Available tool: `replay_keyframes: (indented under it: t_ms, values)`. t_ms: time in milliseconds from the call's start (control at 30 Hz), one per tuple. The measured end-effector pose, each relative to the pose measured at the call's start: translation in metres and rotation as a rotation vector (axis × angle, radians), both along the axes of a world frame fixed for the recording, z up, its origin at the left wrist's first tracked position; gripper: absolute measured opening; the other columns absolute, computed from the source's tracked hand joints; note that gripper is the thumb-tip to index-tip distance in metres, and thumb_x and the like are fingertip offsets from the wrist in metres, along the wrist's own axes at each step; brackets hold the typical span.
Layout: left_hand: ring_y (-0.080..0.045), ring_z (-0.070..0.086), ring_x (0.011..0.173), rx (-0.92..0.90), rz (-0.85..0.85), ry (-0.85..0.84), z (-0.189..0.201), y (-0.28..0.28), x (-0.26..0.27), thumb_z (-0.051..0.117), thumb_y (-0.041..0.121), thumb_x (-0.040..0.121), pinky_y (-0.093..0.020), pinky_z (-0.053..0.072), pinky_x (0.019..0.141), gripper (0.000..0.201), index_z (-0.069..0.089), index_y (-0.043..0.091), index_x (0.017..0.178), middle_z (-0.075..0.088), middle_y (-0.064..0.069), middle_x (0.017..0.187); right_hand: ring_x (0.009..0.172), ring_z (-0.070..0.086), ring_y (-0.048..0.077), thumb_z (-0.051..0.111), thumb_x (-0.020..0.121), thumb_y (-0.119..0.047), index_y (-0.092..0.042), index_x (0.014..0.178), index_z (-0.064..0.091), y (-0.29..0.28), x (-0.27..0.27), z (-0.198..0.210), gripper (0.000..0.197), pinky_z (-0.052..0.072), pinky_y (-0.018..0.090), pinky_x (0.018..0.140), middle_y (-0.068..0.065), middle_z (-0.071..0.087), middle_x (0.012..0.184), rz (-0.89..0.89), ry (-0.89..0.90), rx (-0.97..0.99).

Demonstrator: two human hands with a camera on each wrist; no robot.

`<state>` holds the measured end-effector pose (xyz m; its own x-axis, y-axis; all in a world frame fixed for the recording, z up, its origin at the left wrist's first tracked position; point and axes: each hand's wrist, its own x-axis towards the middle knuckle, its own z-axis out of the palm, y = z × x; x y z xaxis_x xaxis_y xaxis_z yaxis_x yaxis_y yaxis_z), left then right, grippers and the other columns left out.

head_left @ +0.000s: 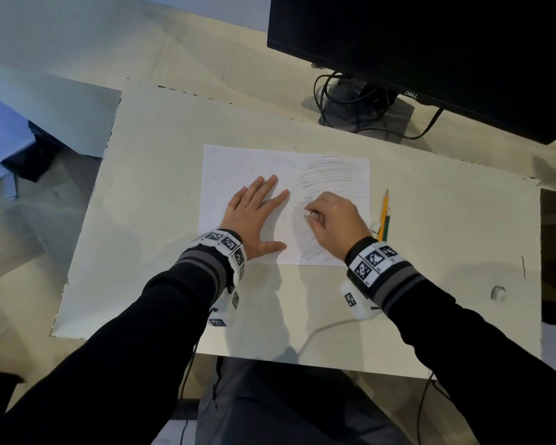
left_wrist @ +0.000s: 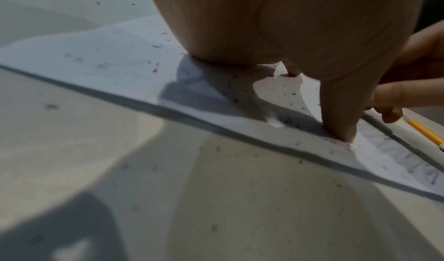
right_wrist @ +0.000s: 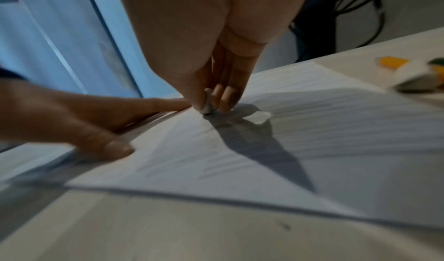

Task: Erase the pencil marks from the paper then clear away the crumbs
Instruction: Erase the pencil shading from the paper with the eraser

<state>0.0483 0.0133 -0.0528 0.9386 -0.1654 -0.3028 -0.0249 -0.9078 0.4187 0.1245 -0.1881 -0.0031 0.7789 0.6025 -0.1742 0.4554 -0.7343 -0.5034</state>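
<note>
A pale cream desk top (head_left: 148,220) fills the scene, with a black monitor (head_left: 430,49) on a stand at its far right and cables (head_left: 350,101) coiled round the base. A white rectangular sheet of paper (head_left: 238,165) lies flat near the middle of the desk, its long axis running left to right and its near edge set back from the desk's front edge. Grey pencil marks (head_left: 331,175) cover the sheet's right half; dark eraser crumbs (left_wrist: 230,86) speckle its left half and the desk just in front of it. The left hand (head_left: 254,216) lies flat on the sheet, fingers straight and spread, thumb out toward the right. The right hand (head_left: 334,220) is curled, its thumb and fingertips (right_wrist: 225,101) pinching a small whitish eraser (right_wrist: 207,108) whose tip touches the paper just beside the left forefinger. A yellow pencil (head_left: 384,213) and a dark green pencil (head_left: 387,227) lie side by side just off the sheet's right edge, pointing away. Bare desk stretches left and right of the sheet.
</note>
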Motion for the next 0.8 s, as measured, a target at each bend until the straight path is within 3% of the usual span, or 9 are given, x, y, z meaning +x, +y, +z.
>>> replay_keyframes:
  t_ms: [100,267,400,500,567,700,800]
  values:
    - [-0.012,-0.022,0.149,-0.005,-0.001,-0.002,0.0,-0.001,0.0,0.062,0.069,0.08,-0.034,-0.015,0.117,0.104,-0.001,0.038,0.157,-0.021,0.009,0.163,0.085,0.062,0.025,0.065,0.09,-0.01,-0.003,0.104,0.071,0.003,-0.02,0.002,0.017,0.054,0.038,0.078,0.008,0.064,0.099,0.204,0.061,-0.021]
    - [-0.011,-0.023,0.148,-0.012,0.0,0.009,0.002,0.0,0.001,0.063,0.068,0.08,-0.033,-0.016,0.117,0.105,-0.002,0.038,0.156,-0.022,0.009,0.162,0.079,0.055,0.017,0.066,0.091,-0.014,-0.006,0.1,0.072,-0.001,0.004,-0.003,0.014,0.053,0.038,0.078,0.004,0.061,0.09,-0.036,0.017,0.013]
    - [-0.011,-0.025,0.147,-0.005,-0.004,0.013,0.001,-0.001,0.001,0.061,0.069,0.081,-0.035,-0.015,0.118,0.104,-0.005,0.039,0.156,-0.025,0.009,0.162,0.083,0.06,0.019,0.065,0.091,-0.014,-0.006,0.102,0.072,0.008,-0.019,0.004,0.015,0.051,0.032,0.08,0.004,0.066,0.094,0.129,0.103,-0.014]
    - [-0.012,-0.024,0.148,-0.004,-0.009,0.01,0.001,0.0,0.002,0.061,0.069,0.08,-0.036,-0.014,0.119,0.104,-0.005,0.039,0.155,-0.024,0.008,0.161,0.081,0.061,0.02,0.066,0.09,-0.016,-0.009,0.096,0.073,0.005,0.004,-0.001,0.012,0.053,0.038,0.078,0.003,0.068,0.089,-0.034,0.027,0.007]
    - [-0.011,-0.025,0.148,0.005,-0.007,0.015,0.001,-0.001,0.001,0.061,0.069,0.08,-0.035,-0.016,0.118,0.104,-0.005,0.039,0.155,-0.025,0.009,0.161,0.082,0.061,0.02,0.064,0.09,-0.014,-0.009,0.096,0.072,0.005,0.007,-0.002,0.011,0.053,0.036,0.078,0.003,0.068,0.089,-0.065,-0.001,0.016]
    - [-0.011,-0.026,0.147,0.007,-0.01,0.022,0.002,-0.001,0.001,0.06,0.069,0.081,-0.035,-0.016,0.118,0.104,-0.005,0.038,0.156,-0.026,0.009,0.161,0.085,0.062,0.024,0.065,0.09,-0.011,-0.006,0.101,0.073,0.008,-0.007,-0.001,0.015,0.052,0.035,0.078,0.005,0.067,0.093,0.164,0.042,-0.016]
    - [-0.012,-0.024,0.148,0.006,-0.008,0.021,0.004,0.0,0.001,0.061,0.069,0.08,-0.034,-0.017,0.117,0.105,-0.005,0.039,0.155,-0.025,0.009,0.161,0.082,0.061,0.022,0.064,0.09,-0.014,-0.009,0.096,0.074,0.002,0.013,-0.006,0.013,0.053,0.038,0.079,0.003,0.066,0.088,-0.004,-0.029,0.009]
